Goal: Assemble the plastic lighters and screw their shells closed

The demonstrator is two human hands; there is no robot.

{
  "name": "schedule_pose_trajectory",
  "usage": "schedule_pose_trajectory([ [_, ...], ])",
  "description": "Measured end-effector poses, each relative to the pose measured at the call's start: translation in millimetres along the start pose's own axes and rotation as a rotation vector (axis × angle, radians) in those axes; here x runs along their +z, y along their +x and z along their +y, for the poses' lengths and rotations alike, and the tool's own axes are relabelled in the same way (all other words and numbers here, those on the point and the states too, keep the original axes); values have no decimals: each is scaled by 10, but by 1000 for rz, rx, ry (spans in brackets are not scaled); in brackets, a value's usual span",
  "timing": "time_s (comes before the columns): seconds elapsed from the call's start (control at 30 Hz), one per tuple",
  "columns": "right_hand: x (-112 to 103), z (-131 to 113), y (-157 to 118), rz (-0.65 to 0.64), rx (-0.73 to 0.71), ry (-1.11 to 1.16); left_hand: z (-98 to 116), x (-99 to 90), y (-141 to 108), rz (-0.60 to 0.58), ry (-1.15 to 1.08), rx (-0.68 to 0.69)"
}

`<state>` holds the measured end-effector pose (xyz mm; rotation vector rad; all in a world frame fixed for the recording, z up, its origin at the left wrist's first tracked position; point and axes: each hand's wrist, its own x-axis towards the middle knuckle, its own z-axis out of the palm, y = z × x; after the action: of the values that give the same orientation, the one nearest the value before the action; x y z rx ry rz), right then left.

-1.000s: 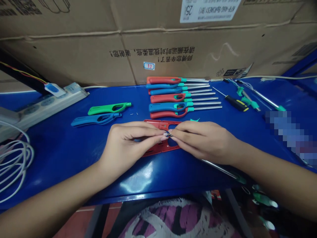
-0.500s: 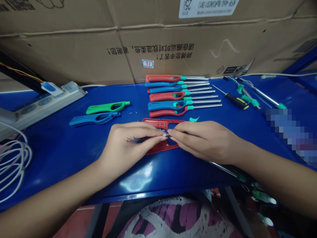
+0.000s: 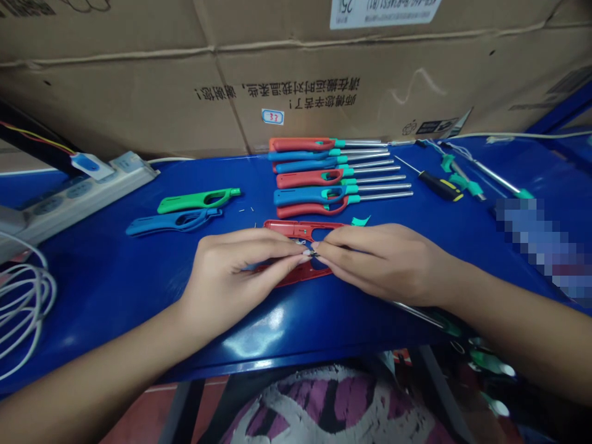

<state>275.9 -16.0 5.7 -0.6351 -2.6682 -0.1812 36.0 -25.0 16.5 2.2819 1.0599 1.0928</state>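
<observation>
My left hand (image 3: 231, 268) and my right hand (image 3: 393, 262) meet fingertip to fingertip over the front middle of the blue table. Between their pinched fingers is a small white and dark part (image 3: 309, 252), too small and covered to name. Beneath them lie two red lighter casing halves, an upper one (image 3: 289, 229) and a lower one (image 3: 300, 275), partly hidden by the hands. A teal piece (image 3: 361, 221) sits just behind my right hand. Below the right wrist a thin metal tube (image 3: 419, 313) lies near the table edge.
Several red and blue long-nosed lighters (image 3: 308, 179) lie in a row at the back. Green (image 3: 198, 201) and blue (image 3: 173, 222) casings are on the left, near a power strip (image 3: 78, 191). At right are a screwdriver (image 3: 441, 187) and metal tubes (image 3: 497, 172). A cardboard box (image 3: 152, 105) stands behind.
The view has shifted very slightly. Both hands keep their pinch at the same spot, with the left hand's knuckles a touch further left.
</observation>
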Motion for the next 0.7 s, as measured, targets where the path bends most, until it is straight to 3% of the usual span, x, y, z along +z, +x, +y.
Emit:
schedule_pose_trajectory([
  [0.5,76,28,-52,-21,-21,47,-59,10,-4,-62,-39,66],
  [0.7,82,31,-50,-43,-17,99,-99,38,-7,-105,-103,-18],
])
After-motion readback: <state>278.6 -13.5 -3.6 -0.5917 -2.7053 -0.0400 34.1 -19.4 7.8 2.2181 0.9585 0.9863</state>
